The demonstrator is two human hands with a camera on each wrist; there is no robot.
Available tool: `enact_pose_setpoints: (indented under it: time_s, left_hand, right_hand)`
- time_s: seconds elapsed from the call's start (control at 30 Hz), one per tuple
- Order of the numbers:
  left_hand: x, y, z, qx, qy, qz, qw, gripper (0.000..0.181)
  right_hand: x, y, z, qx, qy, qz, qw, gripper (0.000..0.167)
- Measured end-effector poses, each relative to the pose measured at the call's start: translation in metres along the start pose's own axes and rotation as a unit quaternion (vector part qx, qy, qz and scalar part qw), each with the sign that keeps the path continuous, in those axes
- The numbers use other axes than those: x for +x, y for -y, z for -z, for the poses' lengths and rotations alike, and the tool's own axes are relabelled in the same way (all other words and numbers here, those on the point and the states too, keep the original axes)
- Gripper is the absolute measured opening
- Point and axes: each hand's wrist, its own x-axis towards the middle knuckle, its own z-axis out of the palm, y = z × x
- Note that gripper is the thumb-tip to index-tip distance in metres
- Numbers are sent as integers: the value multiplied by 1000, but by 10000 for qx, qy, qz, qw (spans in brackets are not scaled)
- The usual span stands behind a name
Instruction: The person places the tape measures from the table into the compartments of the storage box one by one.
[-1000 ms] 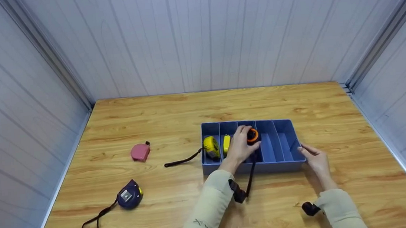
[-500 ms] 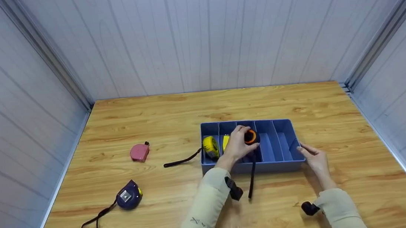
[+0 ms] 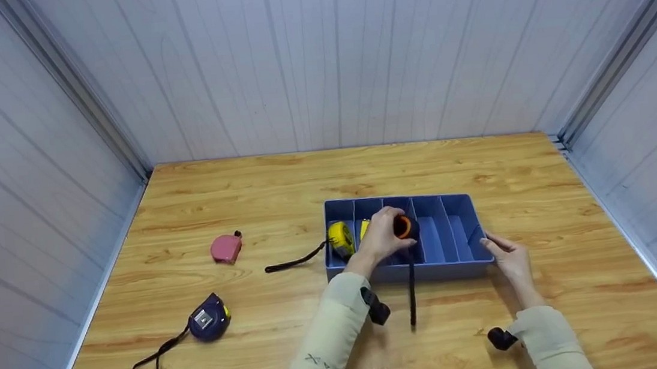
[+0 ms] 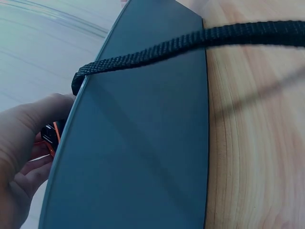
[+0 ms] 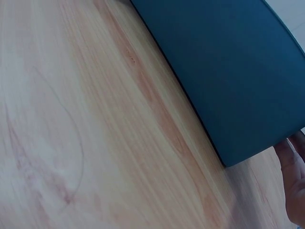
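My left hand (image 3: 383, 235) grips a black and orange tape measure (image 3: 407, 227) at the third compartment of the blue divided box (image 3: 433, 272). The tape measure's black wrist strap (image 4: 157, 53) hangs over the front wall, and in the left wrist view only a bit of its orange and black case shows behind the rim. At the box's right end, my right hand (image 3: 511, 258) pinches the wall near the front corner. A yellow tape measure (image 3: 340, 240) stands in the leftmost compartment. Beside it is another yellow thing (image 3: 364, 227), partly hidden by my left hand.
On the wooden table (image 3: 281, 189), a pink tape measure (image 3: 227, 248) lies left of the box. Nearer the front left is a dark blue tape measure (image 3: 209, 319) with a looped strap. The yellow tape measure's strap (image 3: 294, 264) trails out leftward. Pale panel walls (image 3: 316, 59) enclose the table.
My left hand has shifted slightly left and down with the black and orange tape measure, which has turned a little. Its strap end has swung right. My right hand stays at the box's end.
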Motion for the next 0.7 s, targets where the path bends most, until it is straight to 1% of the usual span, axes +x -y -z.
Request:
enact_pose_setpoints:
  time_s: [0.07, 0.13, 0.23, 0.3, 0.37, 0.43, 0.47, 0.53, 0.6, 0.63, 0.7]
  left_hand:
    - [0, 0, 0, 27, 15, -42, 10000, 57]
    - [-1, 1, 0, 87, 19, -84, 9999, 56]
    - [-1, 2, -1, 206, 35, -154, 9997, 56]
    - [-2, 2, -2, 267, 69, -211, 9994, 55]
    - [-3, 4, -2, 305, 101, -292, 9991, 54]
    - [-3, 5, -2, 326, 141, -375, 9987, 54]
    - [-3, 5, -2, 336, 166, -411, 9984, 55]
    - [-3, 6, -2, 406, 217, -497, 9977, 55]
    - [-3, 7, -2, 483, 263, -569, 9969, 56]
    - [-3, 8, -2, 538, 276, -610, 9963, 55]
    - [-3, 8, -2, 631, 283, -693, 9952, 55]
  right_hand:
    - [-2, 2, 0, 91, 46, -92, 9999, 38]
    - [-4, 5, -2, 184, -4, -203, 9996, 34]
    - [-8, 12, -1, 354, 114, -193, 9991, 33]
    - [-10, 15, 0, 213, 177, -43, 9996, 35]
    - [-10, 14, 1, 223, 208, -12, 9995, 34]
    - [-8, 12, 0, 160, 128, -30, 9998, 31]
    - [-7, 11, 0, 104, 164, -4, 9998, 32]
    - [-4, 6, -2, 170, 35, -57, 9998, 27]
    - [-3, 5, -2, 86, -7, -75, 9999, 28]
    - [-4, 8, -3, 18, 18, -111, 9999, 32]
    - [-3, 7, -4, 17, -46, -221, 9997, 34]
